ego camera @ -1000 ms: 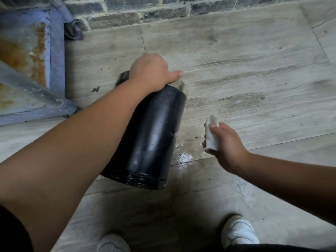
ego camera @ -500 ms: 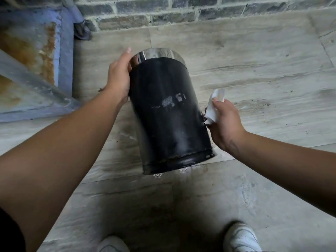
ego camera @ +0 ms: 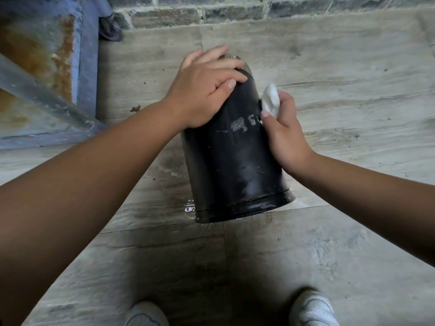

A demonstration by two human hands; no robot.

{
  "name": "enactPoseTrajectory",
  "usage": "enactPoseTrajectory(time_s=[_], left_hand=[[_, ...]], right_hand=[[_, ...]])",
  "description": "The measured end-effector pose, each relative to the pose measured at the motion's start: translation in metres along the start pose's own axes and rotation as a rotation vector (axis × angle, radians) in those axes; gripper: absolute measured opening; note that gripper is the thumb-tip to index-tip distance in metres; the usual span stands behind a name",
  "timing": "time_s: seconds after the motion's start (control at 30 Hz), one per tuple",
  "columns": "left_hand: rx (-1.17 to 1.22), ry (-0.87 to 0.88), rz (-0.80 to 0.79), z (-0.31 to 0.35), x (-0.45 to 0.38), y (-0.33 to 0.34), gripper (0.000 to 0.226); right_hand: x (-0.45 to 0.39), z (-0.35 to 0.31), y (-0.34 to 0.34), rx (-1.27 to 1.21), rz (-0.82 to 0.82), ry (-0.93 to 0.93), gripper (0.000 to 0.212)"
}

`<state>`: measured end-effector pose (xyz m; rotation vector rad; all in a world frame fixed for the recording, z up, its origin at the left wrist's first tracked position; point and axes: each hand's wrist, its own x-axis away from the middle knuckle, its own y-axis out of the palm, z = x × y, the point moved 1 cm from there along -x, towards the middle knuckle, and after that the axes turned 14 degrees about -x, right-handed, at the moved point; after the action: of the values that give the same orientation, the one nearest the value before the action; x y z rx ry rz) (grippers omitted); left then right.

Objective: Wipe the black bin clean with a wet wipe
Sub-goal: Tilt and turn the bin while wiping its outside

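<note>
At far left a rusted blue metal frame (ego camera: 47, 74) stands against the brick wall (ego camera: 235, 10), well apart from the work. The left hand (ego camera: 202, 90) comes next: it lies flat over the upper end of the black bin (ego camera: 235, 161), its fingers (ego camera: 233, 77) spread and curled over the shoulder near the pale rim, thumb laid along the side. It grips nothing; it only presses down to steady the bin.

The bin lies tilted on the tiled floor (ego camera: 353, 67), its base turned toward the camera and its mouth pointing away toward the wall. A patch of whitish residue (ego camera: 240, 124) marks the middle of its side, with smaller flecks just to the right of it, and dull smears show lower down near the base. A little wetness (ego camera: 189, 208) glistens on the floor at the base edge.

To the right, the right hand (ego camera: 284, 137) holds the wet wipe (ego camera: 271, 100) bunched between thumb and fingers, pinched tight, and presses it against the bin's right flank, just beside the flecks.

The step in hand looks like the wiping itself, at the start of a stroke on the side wall. Much seems left to do, since the residue is plainly there. The next move probably calls for dragging the wipe leftward across the patch with firm pressure while the left hand holds the bin against rolling. Two white shoes (ego camera: 313, 309) show at the bottom edge.
</note>
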<state>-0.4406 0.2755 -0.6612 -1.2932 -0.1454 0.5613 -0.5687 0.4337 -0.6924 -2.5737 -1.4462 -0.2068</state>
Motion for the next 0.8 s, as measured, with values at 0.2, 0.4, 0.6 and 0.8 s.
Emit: enactPoseTrajectory(time_s=[0.2, 0.4, 0.6, 0.8], left_hand=[[0.061, -0.079, 0.059, 0.005, -0.006, 0.003, 0.032], [0.039, -0.088, 0.031, 0.003, -0.008, 0.006, 0.036], [-0.027, -0.101, 0.009, -0.005, 0.001, 0.001, 0.042], [-0.039, -0.260, -0.092, -0.026, 0.032, -0.008, 0.054]], right_hand=[[0.021, -0.025, 0.013, 0.413, -0.376, -0.292, 0.055], [0.047, -0.046, 0.026, 0.722, -0.554, -0.432, 0.057], [0.084, -0.046, 0.041, 0.753, -0.716, -0.605, 0.027], [0.120, -0.048, 0.033, 0.229, -0.946, -0.428, 0.024]])
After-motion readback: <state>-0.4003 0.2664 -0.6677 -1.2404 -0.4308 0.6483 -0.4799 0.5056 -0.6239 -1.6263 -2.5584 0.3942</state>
